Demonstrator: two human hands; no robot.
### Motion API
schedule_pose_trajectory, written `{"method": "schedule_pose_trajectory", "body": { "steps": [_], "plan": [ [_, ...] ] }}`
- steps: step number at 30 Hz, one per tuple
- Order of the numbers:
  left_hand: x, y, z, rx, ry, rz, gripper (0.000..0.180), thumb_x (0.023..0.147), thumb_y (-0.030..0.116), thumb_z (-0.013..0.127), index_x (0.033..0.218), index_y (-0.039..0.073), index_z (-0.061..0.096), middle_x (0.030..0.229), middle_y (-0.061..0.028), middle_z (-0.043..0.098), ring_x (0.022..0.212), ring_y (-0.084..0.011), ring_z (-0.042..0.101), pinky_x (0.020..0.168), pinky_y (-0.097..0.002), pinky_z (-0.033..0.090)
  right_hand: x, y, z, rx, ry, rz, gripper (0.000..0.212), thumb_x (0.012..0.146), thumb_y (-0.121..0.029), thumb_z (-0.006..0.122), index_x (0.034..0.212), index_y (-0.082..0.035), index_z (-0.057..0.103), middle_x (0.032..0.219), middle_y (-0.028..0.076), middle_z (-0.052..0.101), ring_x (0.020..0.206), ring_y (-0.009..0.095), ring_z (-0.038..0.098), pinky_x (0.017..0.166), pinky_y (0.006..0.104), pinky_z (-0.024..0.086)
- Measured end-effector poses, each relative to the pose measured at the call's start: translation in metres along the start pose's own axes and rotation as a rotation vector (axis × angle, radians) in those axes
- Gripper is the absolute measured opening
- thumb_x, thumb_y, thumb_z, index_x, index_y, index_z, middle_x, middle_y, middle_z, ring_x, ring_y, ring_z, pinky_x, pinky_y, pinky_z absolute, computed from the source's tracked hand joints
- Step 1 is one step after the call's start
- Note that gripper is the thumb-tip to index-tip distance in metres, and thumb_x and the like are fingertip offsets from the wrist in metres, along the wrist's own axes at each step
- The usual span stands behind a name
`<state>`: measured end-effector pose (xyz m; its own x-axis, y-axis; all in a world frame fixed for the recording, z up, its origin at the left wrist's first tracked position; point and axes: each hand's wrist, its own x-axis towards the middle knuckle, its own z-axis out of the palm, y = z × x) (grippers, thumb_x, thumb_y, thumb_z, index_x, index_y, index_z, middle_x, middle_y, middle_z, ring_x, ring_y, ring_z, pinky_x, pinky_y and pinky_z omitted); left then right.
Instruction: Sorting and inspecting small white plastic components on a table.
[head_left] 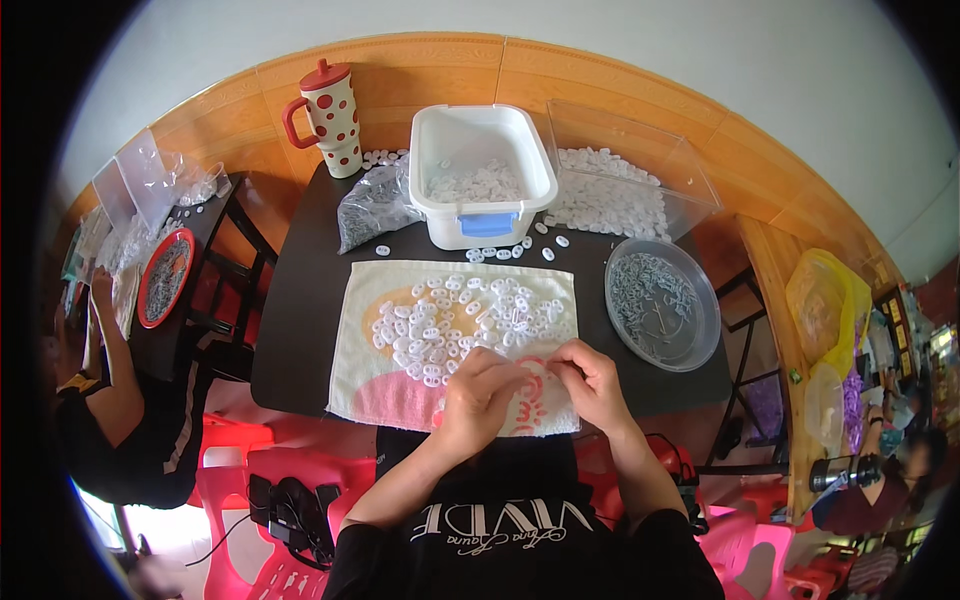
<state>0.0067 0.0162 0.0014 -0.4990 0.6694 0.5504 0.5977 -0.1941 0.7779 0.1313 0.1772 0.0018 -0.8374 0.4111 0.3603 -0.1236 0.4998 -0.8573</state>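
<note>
My left hand [478, 398] is closed in a pinch over the near edge of a printed towel [380, 400]. Close by on its right, my right hand [592, 382] is pinched too, fingertips turned toward the left hand. Whatever lies between the fingers is too small to make out. Beyond the hands, many small white oval plastic pieces with paired holes [430, 335] are spread over the towel. To the right of the towel is a round clear tray [708, 340] holding many thin grey metal pieces [650, 290], perhaps screws.
A white tub with a blue latch [487, 224] stands at the back, with white pieces inside. Left of it are a bag of grey pieces [375, 205] and a dotted tumbler [332, 120]. A clear box [610, 190] of white pieces lies right. Another person [115, 390] works at left.
</note>
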Motion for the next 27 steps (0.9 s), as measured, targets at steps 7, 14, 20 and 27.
{"method": "schedule_pose_trajectory", "body": {
  "steps": [7,14,20,27],
  "plan": [
    [-0.004,0.003,-0.004,-0.685,0.080,-0.446,0.022,0.084,-0.012,0.064,0.101,-0.001,0.072,0.091,-0.0038,0.068,0.085,-0.0079,0.061,0.075,-0.0227,0.049,0.002,-0.030,0.023,0.178,0.061,0.022,0.005,0.092,0.008,0.057,0.093,0.005,0.060,0.088,0.006,0.060,0.078,0.008,0.055,0.070,0.0200,0.044],
    [-0.013,0.002,-0.007,-0.751,0.105,-0.541,0.022,0.084,-0.013,0.064,0.101,-0.001,0.072,0.094,-0.0046,0.069,0.088,-0.0098,0.063,0.081,-0.0234,0.050,0.001,-0.038,0.041,0.191,0.114,0.017,0.002,0.093,0.002,0.060,0.092,0.003,0.059,0.081,0.006,0.060,0.071,0.011,0.057,0.066,0.0237,0.046],
    [-0.016,-0.002,-0.006,-0.747,0.126,-0.522,0.022,0.085,-0.012,0.065,0.102,-0.001,0.072,0.095,-0.0051,0.069,0.088,-0.0105,0.064,0.081,-0.0243,0.051,0.001,-0.040,0.046,0.199,0.133,-0.019,0.003,0.092,0.007,0.057,0.092,0.005,0.060,0.088,0.006,0.059,0.077,0.008,0.053,0.069,0.0198,0.043],
    [-0.016,0.001,-0.004,-0.752,0.136,-0.467,0.021,0.085,-0.012,0.065,0.101,-0.001,0.072,0.094,-0.0055,0.069,0.087,-0.0105,0.064,0.080,-0.0243,0.051,0.002,-0.043,0.048,0.152,0.145,-0.068,0.003,0.092,0.008,0.058,0.092,0.006,0.060,0.090,0.008,0.060,0.079,0.010,0.054,0.070,0.0207,0.043]
  ]
}}
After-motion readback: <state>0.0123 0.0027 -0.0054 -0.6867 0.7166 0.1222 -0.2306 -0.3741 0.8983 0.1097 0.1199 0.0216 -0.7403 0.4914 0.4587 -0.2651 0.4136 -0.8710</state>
